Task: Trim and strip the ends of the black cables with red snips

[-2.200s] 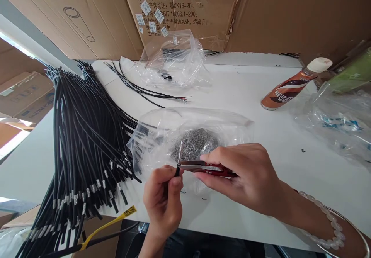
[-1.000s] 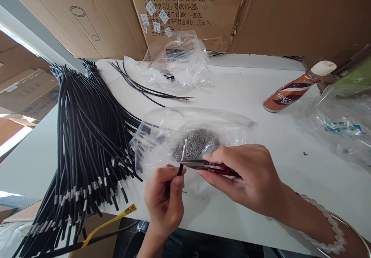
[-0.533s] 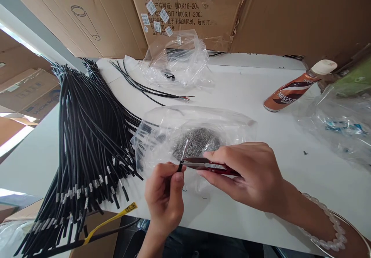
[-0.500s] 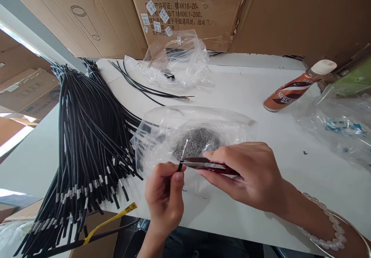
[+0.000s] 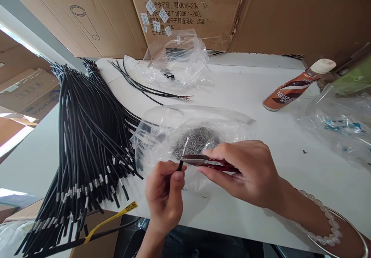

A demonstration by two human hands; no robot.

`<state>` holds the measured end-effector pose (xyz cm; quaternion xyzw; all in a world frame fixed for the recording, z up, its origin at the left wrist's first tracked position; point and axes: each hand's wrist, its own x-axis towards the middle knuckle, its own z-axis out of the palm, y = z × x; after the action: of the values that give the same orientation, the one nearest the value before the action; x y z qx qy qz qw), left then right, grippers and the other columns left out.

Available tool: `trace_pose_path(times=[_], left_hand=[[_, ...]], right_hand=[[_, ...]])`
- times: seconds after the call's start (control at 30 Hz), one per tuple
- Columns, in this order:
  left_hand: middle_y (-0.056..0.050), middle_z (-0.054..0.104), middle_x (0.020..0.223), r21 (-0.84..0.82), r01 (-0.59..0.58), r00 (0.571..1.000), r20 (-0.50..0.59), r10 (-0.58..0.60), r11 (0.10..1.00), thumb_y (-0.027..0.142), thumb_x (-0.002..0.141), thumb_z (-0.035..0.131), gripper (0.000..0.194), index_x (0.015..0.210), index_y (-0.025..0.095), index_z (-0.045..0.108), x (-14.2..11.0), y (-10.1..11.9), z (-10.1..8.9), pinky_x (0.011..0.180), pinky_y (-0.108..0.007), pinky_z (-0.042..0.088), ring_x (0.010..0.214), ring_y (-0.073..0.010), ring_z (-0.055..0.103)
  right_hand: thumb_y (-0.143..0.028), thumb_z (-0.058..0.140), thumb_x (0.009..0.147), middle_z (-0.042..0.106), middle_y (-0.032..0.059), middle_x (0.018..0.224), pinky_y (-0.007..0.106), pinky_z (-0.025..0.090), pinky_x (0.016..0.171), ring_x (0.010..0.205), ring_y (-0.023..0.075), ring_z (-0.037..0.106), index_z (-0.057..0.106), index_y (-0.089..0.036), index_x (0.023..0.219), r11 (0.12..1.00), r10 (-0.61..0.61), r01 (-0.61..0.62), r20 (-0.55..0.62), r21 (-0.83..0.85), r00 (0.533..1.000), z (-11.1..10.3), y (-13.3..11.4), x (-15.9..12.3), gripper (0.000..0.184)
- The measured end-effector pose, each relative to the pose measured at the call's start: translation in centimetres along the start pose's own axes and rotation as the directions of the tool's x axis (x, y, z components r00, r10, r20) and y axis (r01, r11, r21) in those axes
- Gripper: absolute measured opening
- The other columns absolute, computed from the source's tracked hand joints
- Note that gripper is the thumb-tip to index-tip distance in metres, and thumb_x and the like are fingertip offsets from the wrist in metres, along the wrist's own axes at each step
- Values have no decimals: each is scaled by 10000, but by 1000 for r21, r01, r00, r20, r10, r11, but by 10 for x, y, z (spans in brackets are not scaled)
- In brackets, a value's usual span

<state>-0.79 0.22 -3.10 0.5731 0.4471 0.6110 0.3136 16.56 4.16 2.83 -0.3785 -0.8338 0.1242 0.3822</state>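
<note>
Between thumb and fingers, my left hand (image 5: 165, 194) pinches a black cable (image 5: 180, 165) near its end. A stripped silvery length (image 5: 185, 146) sticks up past the black jacket. My right hand (image 5: 249, 173) grips small red-handled thread snips (image 5: 213, 162). Their blades meet at the top edge of the jacket, across the base of the silvery part. Right behind lies an open clear plastic bag (image 5: 156, 150) holding a tangle of fine metal wire strands (image 5: 199, 140). The rest of the held cable is hidden by my left hand.
A thick bundle of black cables (image 5: 87, 134) hangs over the table's left side, near a yellow tag (image 5: 111, 221). Loose cables (image 5: 145, 88) and another plastic bag (image 5: 179, 65) lie behind. A Nescafé bottle (image 5: 298, 86) leans right; cardboard boxes (image 5: 185, 14) line the back.
The snips' blades have closed at the jacket's edge, and my right hand has shifted slightly. My left hand keeps nearly the same place with the cable.
</note>
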Motion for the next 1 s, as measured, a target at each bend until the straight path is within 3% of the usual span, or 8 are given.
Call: trace_pose_path(times=[0.17,0.4,0.57,0.8,0.87,1.0], left_hand=[[32,507,626,4,6,1000,-5,-6,1000,190,955,526,129,830,193,553,-1,2,0,419,-163,352,478,-65,420],[40,477,616,1,29,1000,-1,-29,1000,198,956,522,141,816,201,539,-1,3,0,447,-168,387,495,-72,442],[30,526,648,27,38,999,-13,-38,999,208,952,536,116,842,197,570,0,1,1,436,-167,381,485,-67,437],[35,490,603,84,62,998,10,-63,995,200,949,540,105,869,188,606,0,-2,0,418,-175,343,475,-73,413],[41,468,579,98,67,997,23,-70,993,205,952,536,115,862,184,603,1,-2,1,409,-180,329,465,-75,402],[55,433,557,127,91,994,46,-98,988,209,960,524,140,835,191,584,5,0,2,405,-181,310,453,-70,374]], right_hand=[[-298,616,953,577,-55,569,197,366,466,437,52,423,563,-183,814,998,56,-56,-70,-3,996,-9,-4,2,188],[-290,600,951,632,-27,624,222,359,471,479,70,463,579,-164,774,997,-58,58,5,-41,998,-5,-1,-1,218],[-301,619,940,609,-30,613,210,320,456,479,62,438,574,-154,761,998,-17,17,-1,-55,1000,0,1,-2,236],[-292,665,887,503,-72,565,162,287,450,475,29,356,577,-145,758,960,194,-217,140,175,971,3,8,2,215],[-301,683,864,467,-76,554,154,285,450,482,31,332,560,-150,733,909,273,-323,208,263,939,4,11,4,234],[-372,712,831,453,-67,557,163,299,461,508,49,351,522,-165,709,753,413,-540,369,376,833,8,19,6,307]])
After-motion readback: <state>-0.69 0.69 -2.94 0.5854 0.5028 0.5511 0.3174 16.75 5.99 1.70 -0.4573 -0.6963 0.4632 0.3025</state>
